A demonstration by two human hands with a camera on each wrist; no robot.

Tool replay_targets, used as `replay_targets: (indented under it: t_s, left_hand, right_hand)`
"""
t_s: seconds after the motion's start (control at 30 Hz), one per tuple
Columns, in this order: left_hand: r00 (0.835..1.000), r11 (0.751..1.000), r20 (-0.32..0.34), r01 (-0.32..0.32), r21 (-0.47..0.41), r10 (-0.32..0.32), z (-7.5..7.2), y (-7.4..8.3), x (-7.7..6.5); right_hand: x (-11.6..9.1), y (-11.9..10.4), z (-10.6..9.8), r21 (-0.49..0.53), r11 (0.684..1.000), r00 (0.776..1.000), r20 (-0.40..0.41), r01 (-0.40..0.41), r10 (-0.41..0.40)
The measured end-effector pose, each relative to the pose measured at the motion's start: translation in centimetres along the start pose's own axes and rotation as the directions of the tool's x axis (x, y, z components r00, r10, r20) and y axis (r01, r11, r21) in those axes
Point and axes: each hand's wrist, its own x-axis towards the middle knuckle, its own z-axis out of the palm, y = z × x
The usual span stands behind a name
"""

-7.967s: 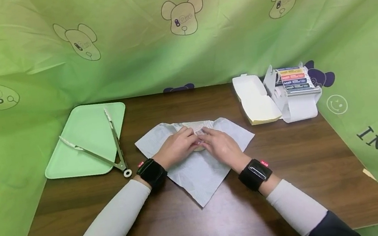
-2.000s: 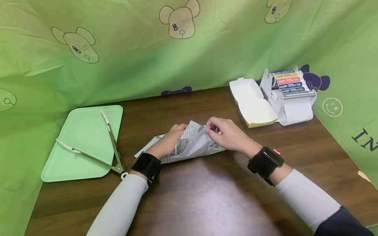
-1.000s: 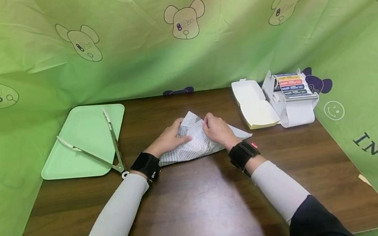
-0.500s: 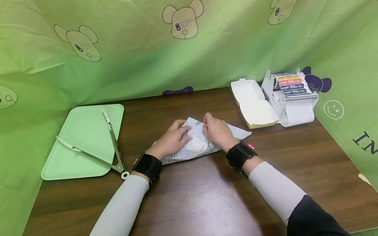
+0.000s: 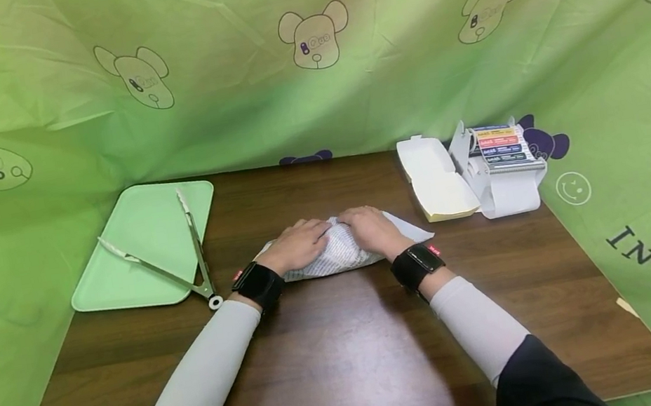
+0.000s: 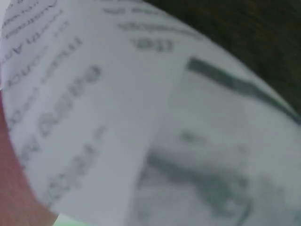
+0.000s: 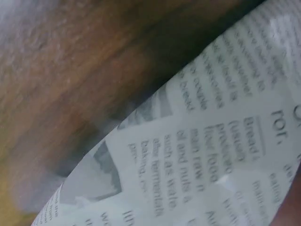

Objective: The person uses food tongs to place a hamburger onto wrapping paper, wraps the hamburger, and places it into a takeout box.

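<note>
Newsprint-patterned wrapping paper lies folded in a low bundle at mid-table; what it encloses is hidden. My left hand grips its left side, with the fingers bent over the top. On the other side, my right hand holds the paper, its fingers curled over the far edge close to the left fingertips. A loose paper corner sticks out beyond the right hand. The left wrist view is filled by the printed paper, blurred. In the right wrist view, the paper bulges above the brown table.
Metal tongs lie spread on a green tray at the left. An opened white carton stands back right, beside a white dispenser with colourful labelled rolls. A green curtain encloses the wooden table.
Earlier the paper was spread out, then its near part went over the middle. The upright corner between my hands has since folded down, and both hands have come closer together over the bundle.
</note>
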Motion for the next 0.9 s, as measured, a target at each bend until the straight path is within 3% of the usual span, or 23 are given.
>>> replay_targets:
  t_s: [0.17, 0.37, 0.6, 0.9]
  left_hand:
    - [0.997, 1.0, 0.071, 0.027, -0.002, -0.027, 0.0, 0.1, 0.2]
    - [0.995, 0.999, 0.095, 0.03, 0.014, -0.031, 0.0, 0.0, 0.4]
    - [0.993, 0.999, 0.106, 0.042, 0.035, -0.045, 0.0, -0.2, 1.1]
    - [0.998, 0.998, 0.066, 0.017, 0.065, -0.022, 0.0, -0.2, 1.5]
  right_hand:
    - [0.0, 0.8, -0.5, 0.072, 0.997, 0.993, 0.117, 0.014, -0.022]
    - [0.0, 1.6, -1.2, 0.185, 0.983, 0.957, 0.289, -0.015, -0.04]
    - [0.1, 1.9, -0.7, 0.215, 0.976, 0.951, 0.307, -0.022, -0.046]
    - [0.6, 1.5, -1.0, 0.203, 0.979, 0.969, 0.246, -0.02, -0.031]
